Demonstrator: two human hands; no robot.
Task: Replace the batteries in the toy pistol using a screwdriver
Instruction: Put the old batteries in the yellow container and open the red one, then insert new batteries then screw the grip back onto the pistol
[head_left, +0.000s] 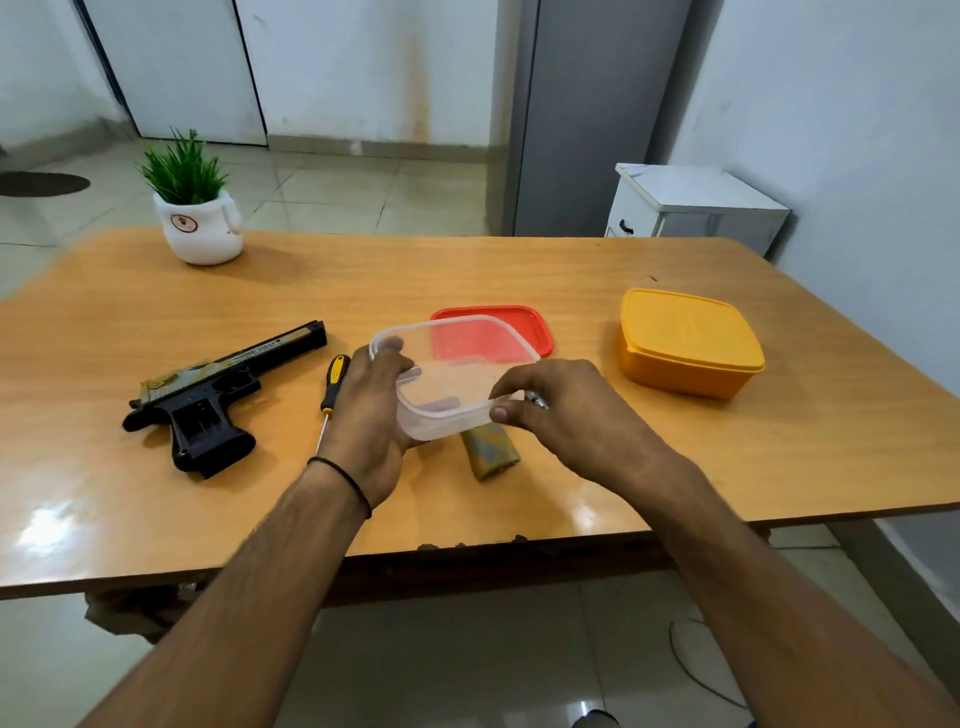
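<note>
Both hands are on the clear container (457, 374) at frame centre. The left hand (366, 415) grips its left wall and the right hand (566, 415) pinches the near corner, fingers curled. The toy pistol (218, 389) lies on the tabletop (519, 270) at centre left, barrel slanting to the upper right. The left hand is nearer, with the screwdriver (332, 384) between them.
</note>
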